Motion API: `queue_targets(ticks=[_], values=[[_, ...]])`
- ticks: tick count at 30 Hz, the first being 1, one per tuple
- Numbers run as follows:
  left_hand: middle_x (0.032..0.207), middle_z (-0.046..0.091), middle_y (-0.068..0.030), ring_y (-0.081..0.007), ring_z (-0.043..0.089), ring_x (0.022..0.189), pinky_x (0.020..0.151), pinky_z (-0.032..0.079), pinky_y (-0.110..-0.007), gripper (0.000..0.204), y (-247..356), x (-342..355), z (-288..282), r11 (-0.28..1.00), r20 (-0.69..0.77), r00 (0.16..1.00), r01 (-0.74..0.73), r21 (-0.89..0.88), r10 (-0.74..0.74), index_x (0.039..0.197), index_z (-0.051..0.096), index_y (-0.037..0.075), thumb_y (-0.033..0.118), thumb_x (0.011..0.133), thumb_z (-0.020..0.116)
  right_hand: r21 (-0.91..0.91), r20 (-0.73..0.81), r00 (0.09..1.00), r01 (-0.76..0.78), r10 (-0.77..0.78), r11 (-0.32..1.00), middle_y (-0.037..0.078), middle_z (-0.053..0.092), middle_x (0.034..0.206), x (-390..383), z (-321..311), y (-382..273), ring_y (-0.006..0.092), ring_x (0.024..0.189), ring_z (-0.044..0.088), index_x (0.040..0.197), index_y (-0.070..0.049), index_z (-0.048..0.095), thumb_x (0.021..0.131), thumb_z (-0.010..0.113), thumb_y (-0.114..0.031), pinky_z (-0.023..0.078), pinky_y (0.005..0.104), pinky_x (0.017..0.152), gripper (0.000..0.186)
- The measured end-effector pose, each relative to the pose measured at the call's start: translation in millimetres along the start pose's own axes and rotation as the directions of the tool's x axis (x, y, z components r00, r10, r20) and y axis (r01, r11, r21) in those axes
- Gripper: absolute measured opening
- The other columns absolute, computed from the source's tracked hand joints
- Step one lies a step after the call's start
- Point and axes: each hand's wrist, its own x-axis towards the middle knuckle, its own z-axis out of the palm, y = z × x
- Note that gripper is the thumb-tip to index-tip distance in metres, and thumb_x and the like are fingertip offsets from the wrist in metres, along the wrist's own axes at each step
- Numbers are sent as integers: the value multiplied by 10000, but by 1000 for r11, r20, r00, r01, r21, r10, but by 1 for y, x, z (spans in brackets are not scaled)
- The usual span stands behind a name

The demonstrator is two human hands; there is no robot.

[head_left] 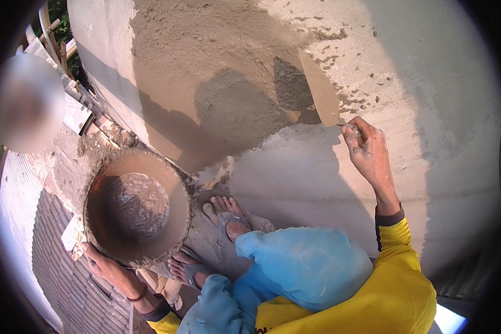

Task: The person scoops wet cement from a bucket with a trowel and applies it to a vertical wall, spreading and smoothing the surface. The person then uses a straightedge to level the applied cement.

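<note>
My right hand (364, 147) is closed on the handle of a trowel (320, 89), whose long, mortar-coated blade lies against the wall (428, 161) at the edge of a patch of wet grey-brown mortar (195, 50). Dark lumps and spatters mark the pale surface beside the blade. At lower left, my left hand (108, 267) grips the side of a round, mortar-crusted bucket (178, 206), with a little wet, streaky mixture in its bottom. My fingertips under the bucket's edge are partly hidden.
My feet (222, 214) in grey flip-flops stand on a narrow, debris-covered ledge (217, 259) at the wall's foot. Left are roof tiles (55, 250), a pale corrugated sheet (14, 206), broken pieces, wooden poles (55, 39) and foliage. A blurred oval hides part of the upper left.
</note>
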Motion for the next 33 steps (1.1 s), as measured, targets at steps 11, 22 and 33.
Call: queue_targets(ticks=[11, 22, 33], values=[[694, 378, 24, -97, 312, 691, 594, 271, -316, 498, 49, -34, 55, 967, 35, 967, -253, 21, 253, 767, 453, 2, 365, 1107, 479, -324, 348, 443, 884, -826, 338, 68, 633, 873, 32, 188, -105, 246, 860, 615, 964, -94, 683, 805, 701, -185, 467, 389, 727, 184], [748, 390, 15, -108, 315, 706, 618, 289, -312, 533, 43, -23, 38, 994, 41, 993, -112, -4, 112, 801, 484, 1, 448, 1089, 508, 310, 130, 451, 827, -883, 469, 122, 677, 841, 10, 232, -84, 354, 745, 693, 942, -41, 679, 816, 781, -271, 560, 454, 619, 281], [1320, 602, -199, -243, 574, 1150, 1038, 442, -369, 694, -25, 26, -18, 945, 126, 959, -274, 177, 254, 1406, 505, -126, 482, 1070, 518, 861, 386, 363, 188, -848, 472, 98, 695, 865, -16, 99, -63, 229, 698, 649, 1048, -13, 673, 959, 718, -236, 521, 363, 625, 244]])
